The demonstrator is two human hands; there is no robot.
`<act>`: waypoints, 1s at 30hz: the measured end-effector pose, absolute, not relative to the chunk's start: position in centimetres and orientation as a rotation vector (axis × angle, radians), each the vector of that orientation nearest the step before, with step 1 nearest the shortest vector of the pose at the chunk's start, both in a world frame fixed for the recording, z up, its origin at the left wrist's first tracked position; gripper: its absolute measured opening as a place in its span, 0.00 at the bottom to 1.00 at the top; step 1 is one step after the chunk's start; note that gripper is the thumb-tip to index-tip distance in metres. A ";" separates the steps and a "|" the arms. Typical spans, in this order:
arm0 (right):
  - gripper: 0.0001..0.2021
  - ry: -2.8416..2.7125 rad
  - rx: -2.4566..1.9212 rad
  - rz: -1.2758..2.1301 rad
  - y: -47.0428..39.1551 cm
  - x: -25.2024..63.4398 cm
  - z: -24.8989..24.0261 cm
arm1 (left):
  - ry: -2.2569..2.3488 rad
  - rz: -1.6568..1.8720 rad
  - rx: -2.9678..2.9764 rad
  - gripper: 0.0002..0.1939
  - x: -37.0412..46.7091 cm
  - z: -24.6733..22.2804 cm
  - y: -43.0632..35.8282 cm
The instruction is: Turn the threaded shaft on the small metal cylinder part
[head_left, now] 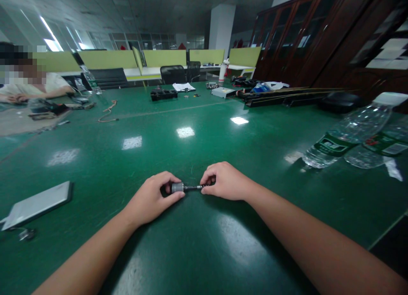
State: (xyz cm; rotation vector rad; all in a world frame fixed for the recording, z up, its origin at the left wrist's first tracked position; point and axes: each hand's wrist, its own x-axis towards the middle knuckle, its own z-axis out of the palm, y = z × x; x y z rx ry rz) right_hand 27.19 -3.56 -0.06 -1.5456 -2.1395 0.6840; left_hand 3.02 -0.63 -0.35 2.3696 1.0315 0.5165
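My left hand (158,194) closes thumb and fingers around a small grey metal cylinder (177,187), low over the green tabletop. A thin dark rod (192,188) runs from the cylinder's right side towards my right hand (223,182). The thumb and fingers of that hand are pinched at the rod's far end, where a dark coiled part, perhaps a spring, partly shows. Rod and cylinder line up lengthwise and lie level between the two hands. My fingers hide both outer ends of the piece.
A silver slab-like device (38,205) with a cable lies on the left. Clear water bottles (347,137) stand at the right. Farther back are a black part (163,94), papers (184,87) and long dark bars (270,98). A person (35,84) sits at the far left.
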 end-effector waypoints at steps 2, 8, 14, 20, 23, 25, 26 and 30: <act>0.05 -2.122 -1.606 0.654 -3.5 27.4 0.1 | 1.033 0.516 2.367 0.12 3.0 -0.4 -0.6; 0.06 -2.143 -1.582 0.675 -3.4 27.6 0.3 | 1.041 0.521 2.364 0.11 2.8 -0.4 -0.7; 0.09 -2.134 -1.495 0.709 -3.4 27.3 -0.4 | 1.004 0.536 2.366 0.12 2.8 -0.7 -0.6; 0.09 -2.121 -1.412 0.729 -3.8 26.4 -0.8 | 0.907 0.533 2.360 0.11 2.6 -0.6 -0.5; 0.10 -2.110 -1.368 0.734 -4.2 25.7 -0.9 | 0.901 0.557 2.353 0.08 2.5 -0.5 -0.5; 0.10 -2.114 -1.336 0.719 -4.3 25.2 -1.1 | 0.900 0.564 2.358 0.10 2.5 -0.5 -0.5; 0.10 -2.119 -1.322 0.710 -4.4 24.9 -1.1 | 0.897 0.559 2.363 0.11 2.5 -0.5 -0.5; 0.09 -2.136 -1.295 0.672 -4.3 24.5 -1.4 | 0.885 0.539 2.376 0.09 2.7 -0.6 -0.5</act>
